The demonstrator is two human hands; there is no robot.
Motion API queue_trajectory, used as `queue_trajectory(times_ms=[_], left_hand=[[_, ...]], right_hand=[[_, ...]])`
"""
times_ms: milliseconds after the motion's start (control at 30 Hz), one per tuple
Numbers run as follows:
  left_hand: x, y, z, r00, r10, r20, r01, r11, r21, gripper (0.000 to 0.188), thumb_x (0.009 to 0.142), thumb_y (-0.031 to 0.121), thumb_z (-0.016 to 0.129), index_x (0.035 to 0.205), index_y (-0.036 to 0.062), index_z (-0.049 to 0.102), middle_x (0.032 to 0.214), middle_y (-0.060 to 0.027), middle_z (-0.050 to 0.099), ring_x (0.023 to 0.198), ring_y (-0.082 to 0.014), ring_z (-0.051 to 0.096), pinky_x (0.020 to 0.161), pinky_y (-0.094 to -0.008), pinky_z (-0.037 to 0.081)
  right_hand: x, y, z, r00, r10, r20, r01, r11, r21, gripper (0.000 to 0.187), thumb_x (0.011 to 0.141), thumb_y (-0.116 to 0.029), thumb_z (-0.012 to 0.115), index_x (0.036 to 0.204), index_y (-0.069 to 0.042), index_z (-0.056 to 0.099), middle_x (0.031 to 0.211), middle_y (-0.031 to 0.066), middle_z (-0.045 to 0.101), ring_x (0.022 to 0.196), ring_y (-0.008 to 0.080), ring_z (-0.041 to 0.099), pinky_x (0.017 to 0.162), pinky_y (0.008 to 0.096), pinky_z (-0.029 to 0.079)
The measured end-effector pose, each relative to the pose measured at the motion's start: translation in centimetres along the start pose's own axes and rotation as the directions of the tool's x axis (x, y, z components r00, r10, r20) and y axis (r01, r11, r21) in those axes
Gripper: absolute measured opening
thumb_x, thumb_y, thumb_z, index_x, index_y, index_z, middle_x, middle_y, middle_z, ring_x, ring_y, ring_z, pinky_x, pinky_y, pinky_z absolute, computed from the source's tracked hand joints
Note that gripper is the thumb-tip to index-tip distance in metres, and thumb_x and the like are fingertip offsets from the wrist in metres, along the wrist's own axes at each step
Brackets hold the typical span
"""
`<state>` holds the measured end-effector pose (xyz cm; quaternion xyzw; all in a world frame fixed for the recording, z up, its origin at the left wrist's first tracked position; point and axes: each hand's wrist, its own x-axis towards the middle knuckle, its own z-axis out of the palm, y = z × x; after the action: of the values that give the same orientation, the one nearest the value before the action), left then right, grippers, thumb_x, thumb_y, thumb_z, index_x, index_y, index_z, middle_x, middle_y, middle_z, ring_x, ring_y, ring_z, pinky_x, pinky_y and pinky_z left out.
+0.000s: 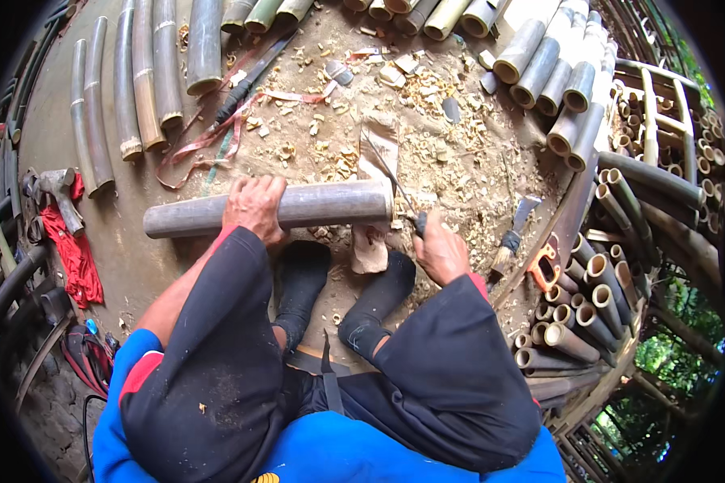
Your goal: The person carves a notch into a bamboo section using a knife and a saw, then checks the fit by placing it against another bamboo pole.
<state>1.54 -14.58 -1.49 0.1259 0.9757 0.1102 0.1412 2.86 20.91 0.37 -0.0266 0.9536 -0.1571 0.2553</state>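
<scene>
A thick bamboo tube [330, 203] lies crosswise in front of my shins, resting over a wooden block [370, 249]. My left hand [254, 206] is wrapped round the tube left of its middle. In my right hand [443, 248], closed fingers hold the dark handle of a slim knife [395, 179]. Its thin blade slants up and left past the tube's right end, close to the rim. Whether the edge touches the bamboo I cannot tell. A wide-bladed chopping tool [517, 227] lies to the right of my right hand.
Pale wood chips [427, 153] cover the ground ahead. Bamboo poles [143, 80] lie far left, with more tubes [532, 68] far right. An orange-handled saw [544, 262] and stacked bamboo [588, 314] sit at right. A sheathed blade [246, 84] with a red strap lies ahead; red cloth [66, 253] is left.
</scene>
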Motion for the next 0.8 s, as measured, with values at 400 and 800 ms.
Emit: queue_trajectory(times_ms=[400,800], left_hand=[[-1.7,0.5,2.0,0.986,0.028,-0.167,-0.026,1.0,0.017,0.076,0.058,0.012,0.078,0.131,0.0037,0.055,0.125,-0.0145,0.064,0.121,-0.033,0.062,0.106,-0.0443,0.044],[1.8,-0.5,-4.0,0.915,-0.044,0.402,0.124,0.977,-0.176,0.07,0.055,0.025,0.09,0.118,0.0052,0.065,0.105,-0.0202,0.072,0.105,-0.0408,0.069,0.091,-0.0477,0.054]], right_hand=[[-2.0,-1.6,-0.6,0.985,-0.143,-0.098,0.153,0.984,0.094,0.048,0.09,-0.015,0.072,0.127,-0.003,0.044,0.091,0.028,0.068,0.077,0.0483,0.069,0.063,0.0541,0.054],[-1.3,-1.7,0.7,0.963,-0.201,-0.177,0.197,0.98,-0.036,0.054,0.091,-0.012,0.075,0.134,0.003,0.046,0.104,0.0266,0.068,0.077,0.0448,0.072,0.066,0.0488,0.059]])
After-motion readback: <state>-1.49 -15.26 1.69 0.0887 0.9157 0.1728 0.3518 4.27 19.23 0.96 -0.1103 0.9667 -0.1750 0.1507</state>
